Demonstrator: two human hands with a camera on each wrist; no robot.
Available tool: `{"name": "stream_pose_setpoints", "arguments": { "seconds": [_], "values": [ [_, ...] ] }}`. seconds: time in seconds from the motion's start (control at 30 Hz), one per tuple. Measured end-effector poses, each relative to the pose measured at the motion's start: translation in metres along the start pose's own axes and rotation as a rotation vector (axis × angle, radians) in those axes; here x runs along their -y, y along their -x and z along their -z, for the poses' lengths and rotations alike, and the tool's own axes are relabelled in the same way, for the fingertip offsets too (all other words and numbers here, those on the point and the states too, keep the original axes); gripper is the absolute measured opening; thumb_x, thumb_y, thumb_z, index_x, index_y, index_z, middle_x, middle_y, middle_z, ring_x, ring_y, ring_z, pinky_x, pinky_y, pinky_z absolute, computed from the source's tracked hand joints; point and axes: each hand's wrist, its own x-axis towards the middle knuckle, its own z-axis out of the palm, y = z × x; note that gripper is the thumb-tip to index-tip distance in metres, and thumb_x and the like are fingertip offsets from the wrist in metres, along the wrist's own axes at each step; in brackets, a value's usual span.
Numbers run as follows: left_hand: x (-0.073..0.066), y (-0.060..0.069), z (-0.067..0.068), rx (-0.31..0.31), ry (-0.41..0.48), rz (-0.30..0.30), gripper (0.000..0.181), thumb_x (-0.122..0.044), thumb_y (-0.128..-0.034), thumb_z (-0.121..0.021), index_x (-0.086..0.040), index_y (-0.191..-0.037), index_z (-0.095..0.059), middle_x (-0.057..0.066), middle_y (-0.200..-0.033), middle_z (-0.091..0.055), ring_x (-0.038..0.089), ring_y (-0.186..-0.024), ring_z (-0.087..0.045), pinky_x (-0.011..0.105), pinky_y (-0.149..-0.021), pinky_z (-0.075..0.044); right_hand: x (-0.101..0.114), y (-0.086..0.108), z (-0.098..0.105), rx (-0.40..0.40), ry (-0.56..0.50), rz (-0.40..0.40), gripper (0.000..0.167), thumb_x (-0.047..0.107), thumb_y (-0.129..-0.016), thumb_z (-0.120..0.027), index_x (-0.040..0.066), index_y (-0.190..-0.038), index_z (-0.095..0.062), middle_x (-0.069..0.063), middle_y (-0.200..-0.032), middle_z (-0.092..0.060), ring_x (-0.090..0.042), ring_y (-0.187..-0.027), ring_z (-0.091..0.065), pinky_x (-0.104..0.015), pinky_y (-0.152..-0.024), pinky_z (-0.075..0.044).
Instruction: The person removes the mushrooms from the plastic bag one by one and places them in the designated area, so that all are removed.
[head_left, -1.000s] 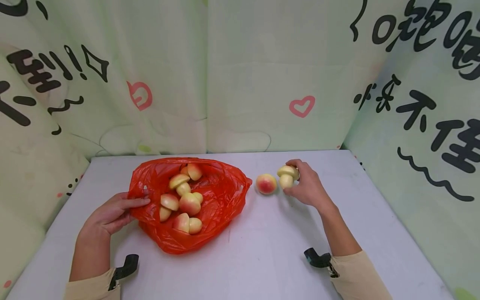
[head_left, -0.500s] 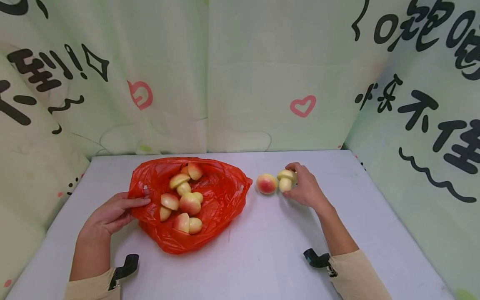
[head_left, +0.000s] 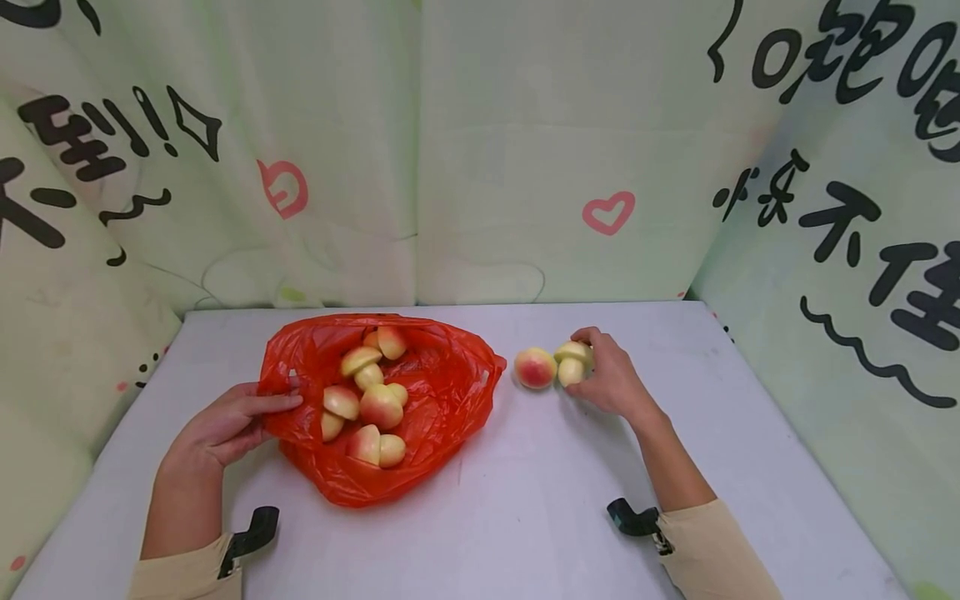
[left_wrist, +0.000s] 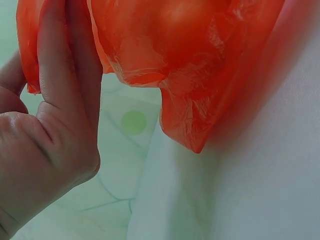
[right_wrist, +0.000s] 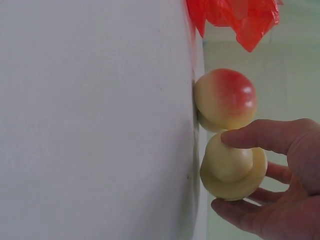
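- One left hand (head_left: 221, 427) pinches the left edge of the red bag (head_left: 442, 400), likely so it opens widely.
- Five mushrooms (head_left: 381, 406) lie inside.
- Further right, a red-yellow piece (head_left: 535, 368).
- Just beside, the right hand (head_left: 613, 377) grips a pale mushroom (head_left: 573, 364), perhaps for steadiness.

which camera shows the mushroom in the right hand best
The right wrist view: the mushroom appears close up, stem toward the camera. The head view shows it smaller, cap uppermost; the left wrist view doesn't show it.
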Motion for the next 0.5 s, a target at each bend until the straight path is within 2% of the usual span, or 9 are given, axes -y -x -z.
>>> {"name": "stream_pose_setpoints", "arguments": {
  "seconds": [0.5],
  "values": [
    [0.0004, -0.0013, -0.0018, -0.009, -0.029, 0.011, 0.026, -0.016, -0.1009, -0.069, -0.018, -0.124, -0.058, -0.008, -0.109, -0.074, 0.011, -0.1, -0.07, 0.027, -0.088, -0.062, -0.0024, 0.0014, -0.0018, 0.026, -0.019, -0.021, 0.074, 0.008, -0.078, -0.085, 0.003, -0.141, -0.046, -0.023, -0.138, -0.053, -0.041, -0.123, -0.052, -0.057, -0.104, -0.046]
  ]
}}
